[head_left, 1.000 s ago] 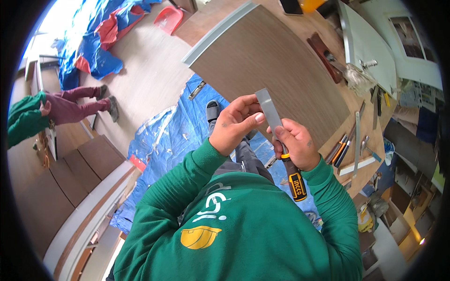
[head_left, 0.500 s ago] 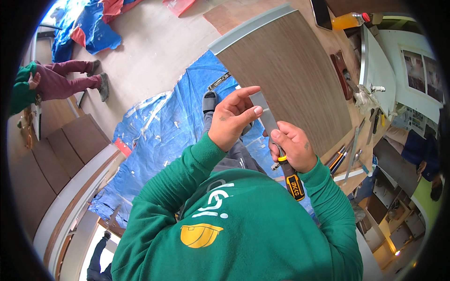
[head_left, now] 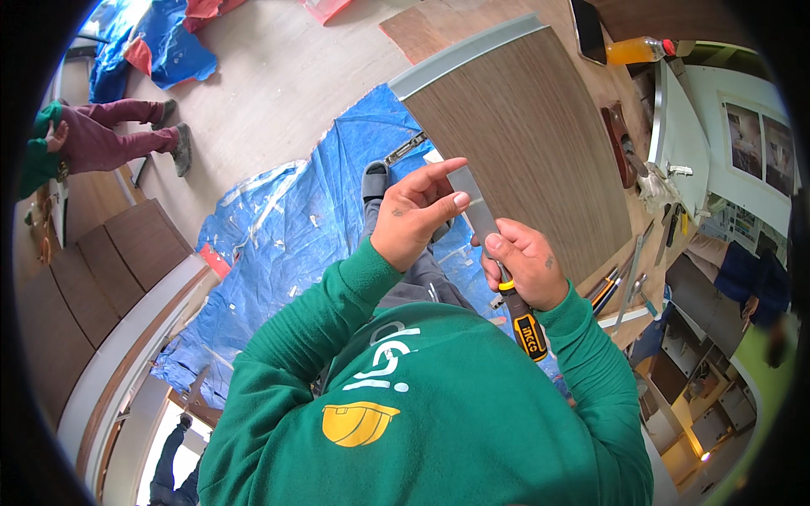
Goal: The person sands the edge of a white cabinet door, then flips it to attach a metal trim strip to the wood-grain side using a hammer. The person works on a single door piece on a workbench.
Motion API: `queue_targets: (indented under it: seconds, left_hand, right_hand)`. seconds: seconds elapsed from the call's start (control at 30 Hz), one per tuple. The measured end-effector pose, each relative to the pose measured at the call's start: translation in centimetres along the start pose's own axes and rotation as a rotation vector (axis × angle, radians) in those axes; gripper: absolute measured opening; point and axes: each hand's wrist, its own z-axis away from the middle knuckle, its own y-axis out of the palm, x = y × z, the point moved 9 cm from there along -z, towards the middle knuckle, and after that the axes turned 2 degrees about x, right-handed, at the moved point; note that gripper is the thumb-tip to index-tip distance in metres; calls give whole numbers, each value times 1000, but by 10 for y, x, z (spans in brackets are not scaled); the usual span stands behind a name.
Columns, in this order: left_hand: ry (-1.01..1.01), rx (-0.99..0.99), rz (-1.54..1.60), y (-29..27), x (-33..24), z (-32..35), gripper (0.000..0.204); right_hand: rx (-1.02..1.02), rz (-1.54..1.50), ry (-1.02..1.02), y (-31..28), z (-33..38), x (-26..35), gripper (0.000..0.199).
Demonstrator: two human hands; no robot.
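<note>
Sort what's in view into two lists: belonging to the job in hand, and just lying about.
Job in hand:
flat-bladed tool, gripped by the right hand, with the left hand at its blade
possibly the brown panel nearby

Lying about, apparently:
bottle of orange liquid
black phone
brown hand plane

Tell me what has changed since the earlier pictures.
The left hand has straightened its index finger toward the tip of the flat-bladed tool. The view has shifted, so the wood-grain panel and bottle of orange liquid appear farther right, the bottle more fully. Nothing was let go: the right hand still grips the tool.
</note>
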Motion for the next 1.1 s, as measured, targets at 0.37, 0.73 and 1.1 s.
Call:
queue_targets:
  seconds: [0.37, 0.73, 1.1]
  left_hand:
    - [-52, -50, 35, -18, 28, -9, 22]
    - [82, -297, 39, -54, 26, -33, 18]
    - [-34, -161, 38, -41, 79, -25, 34]
  right_hand:
    - [3, -34, 75, -5, -15, -12, 30]
    - [-36, 521, -62, -14, 2, -25, 82]
    - [-145, 831, -197, -15, 13, 4, 68]
